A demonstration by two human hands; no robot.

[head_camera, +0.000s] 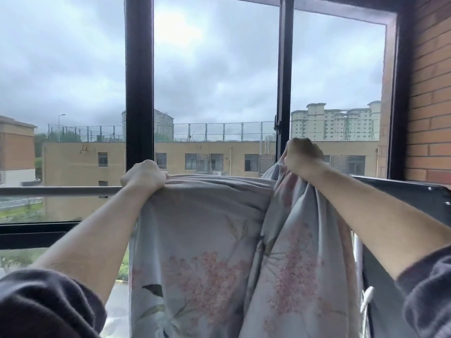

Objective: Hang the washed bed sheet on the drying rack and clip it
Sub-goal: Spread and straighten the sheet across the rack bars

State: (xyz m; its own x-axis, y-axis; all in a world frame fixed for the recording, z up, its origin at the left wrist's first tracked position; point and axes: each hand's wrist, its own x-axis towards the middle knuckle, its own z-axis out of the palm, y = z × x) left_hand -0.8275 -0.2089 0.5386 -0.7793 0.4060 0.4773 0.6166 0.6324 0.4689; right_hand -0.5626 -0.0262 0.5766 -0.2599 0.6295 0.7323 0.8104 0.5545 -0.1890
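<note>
At the far window (pixel 139 81), the left hand (pixel 144 178) is clenching a pale grey, pink-flowered fabric bed sheet (pixel 207 228) onto the round grey metal drying-rack rail (pixel 61 191); the right hand (pixel 301 158) is gripping a bunched fold above it. Unclipped and bunched rightward, the sheet is probably risking sliding off.

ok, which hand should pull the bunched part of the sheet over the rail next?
Right, probably. The right hand grips the bunched fold of the bed sheet, raised above the rail. The left hand grips the draped edge at the rail, so it looks better kept as anchor.
</note>
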